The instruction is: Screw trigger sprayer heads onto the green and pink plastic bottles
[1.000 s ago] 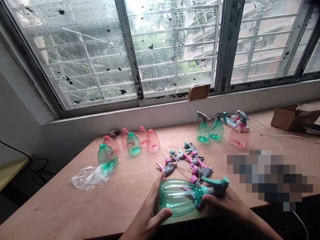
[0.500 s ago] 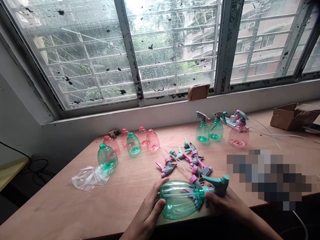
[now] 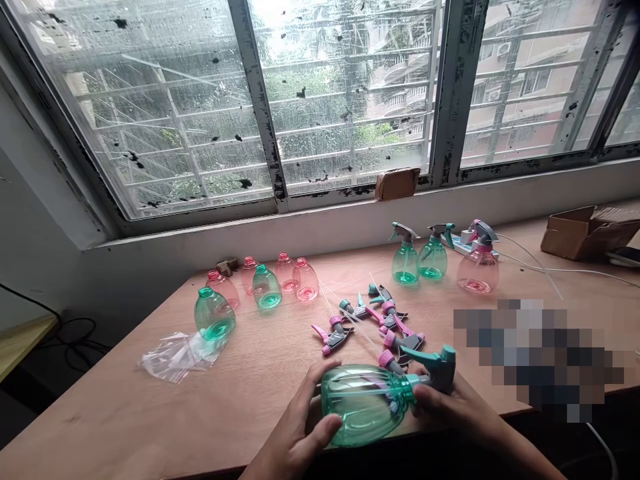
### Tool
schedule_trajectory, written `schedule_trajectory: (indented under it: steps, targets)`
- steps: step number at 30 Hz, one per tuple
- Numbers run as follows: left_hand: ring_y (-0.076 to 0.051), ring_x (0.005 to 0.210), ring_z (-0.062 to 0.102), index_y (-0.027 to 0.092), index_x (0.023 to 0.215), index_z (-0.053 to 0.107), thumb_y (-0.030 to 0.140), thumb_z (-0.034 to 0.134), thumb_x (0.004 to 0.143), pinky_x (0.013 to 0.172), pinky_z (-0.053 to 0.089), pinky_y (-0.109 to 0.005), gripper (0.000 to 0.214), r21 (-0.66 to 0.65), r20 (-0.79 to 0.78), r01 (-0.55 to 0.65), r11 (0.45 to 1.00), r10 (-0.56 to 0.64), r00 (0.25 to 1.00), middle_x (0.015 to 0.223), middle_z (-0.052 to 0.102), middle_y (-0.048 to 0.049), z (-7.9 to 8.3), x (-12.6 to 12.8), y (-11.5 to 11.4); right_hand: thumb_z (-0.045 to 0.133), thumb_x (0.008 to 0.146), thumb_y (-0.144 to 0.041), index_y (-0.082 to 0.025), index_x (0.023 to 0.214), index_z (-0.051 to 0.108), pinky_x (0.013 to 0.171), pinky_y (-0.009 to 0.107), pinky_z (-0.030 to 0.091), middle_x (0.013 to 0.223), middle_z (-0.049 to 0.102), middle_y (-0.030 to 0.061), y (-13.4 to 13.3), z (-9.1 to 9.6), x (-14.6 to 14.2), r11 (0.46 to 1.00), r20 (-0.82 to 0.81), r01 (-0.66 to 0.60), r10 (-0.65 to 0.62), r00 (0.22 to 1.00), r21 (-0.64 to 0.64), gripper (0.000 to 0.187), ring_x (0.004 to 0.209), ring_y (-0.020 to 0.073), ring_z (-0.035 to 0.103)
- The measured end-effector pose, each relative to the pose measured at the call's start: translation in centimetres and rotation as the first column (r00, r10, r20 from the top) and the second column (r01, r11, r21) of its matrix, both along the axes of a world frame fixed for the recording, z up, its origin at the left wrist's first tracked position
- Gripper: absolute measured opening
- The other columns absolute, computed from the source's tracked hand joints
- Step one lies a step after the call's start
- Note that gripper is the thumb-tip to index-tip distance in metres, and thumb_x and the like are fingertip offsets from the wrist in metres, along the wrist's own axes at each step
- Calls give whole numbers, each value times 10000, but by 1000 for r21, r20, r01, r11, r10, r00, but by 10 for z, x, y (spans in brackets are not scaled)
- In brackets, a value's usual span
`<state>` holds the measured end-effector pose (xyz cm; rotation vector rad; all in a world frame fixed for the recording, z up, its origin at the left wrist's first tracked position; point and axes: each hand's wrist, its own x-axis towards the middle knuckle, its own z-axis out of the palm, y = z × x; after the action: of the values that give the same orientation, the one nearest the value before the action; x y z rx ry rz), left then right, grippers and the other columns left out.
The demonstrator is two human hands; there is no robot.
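A clear green spray bottle (image 3: 363, 402) lies on its side near the table's front edge. My left hand (image 3: 295, 433) is wrapped round its base end. My right hand (image 3: 450, 408) grips the neck, where a teal and grey trigger head (image 3: 434, 368) sits. Just beyond the bottle lie several loose trigger heads (image 3: 373, 320) in pink, teal and grey with thin white tubes.
Open green and pink bottles (image 3: 260, 283) stand at the back left. Three bottles with spray heads (image 3: 434, 257) stand at the back right. A crumpled plastic bag (image 3: 175, 357) lies at the left, a cardboard box (image 3: 585, 232) at the far right. The wooden table (image 3: 125, 407) runs under a window.
The bottle has turned a little in my hands and the trigger head has shifted slightly; my left thumb has moved along the bottle's base. Everything else is still.
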<state>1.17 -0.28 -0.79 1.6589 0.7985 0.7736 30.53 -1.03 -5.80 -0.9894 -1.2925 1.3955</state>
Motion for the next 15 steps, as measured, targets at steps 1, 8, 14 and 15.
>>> schedule_trajectory:
  steps: [1,8,14,15]
  targets:
    - [-369,1426,464,304,1525,414,632,566,952,1144,439,-458,678,13,-15,-12,1000,12,1000,1582,460,-78,0,0,-1,775,798,-594,-201,863,629,531,273,439,650,706,12,0,2,0,1000,-9,-14,14,1000,-2,424,536,171,602]
    - [-378,1502,340,244,1512,459,689,480,964,1269,201,-535,707,81,-125,-144,986,154,980,1606,436,-111,-1,-2,2,776,825,-485,-204,967,678,584,279,470,761,760,33,-3,17,1,995,65,-92,90,994,35,330,689,222,679]
    - [-373,1516,331,318,1542,368,549,663,934,1237,313,-503,714,141,-48,14,990,-7,999,1650,338,-90,-7,-4,3,721,856,-566,-197,833,662,614,311,492,656,670,9,-1,13,3,997,162,-51,41,986,54,375,629,210,623]
    - [-362,1544,271,319,1544,364,520,681,932,1268,243,-505,718,188,-74,-5,982,19,997,1658,321,-87,-8,-4,4,751,845,-530,-201,904,672,634,316,501,719,692,17,-2,16,3,993,186,-59,39,982,101,343,675,221,640]
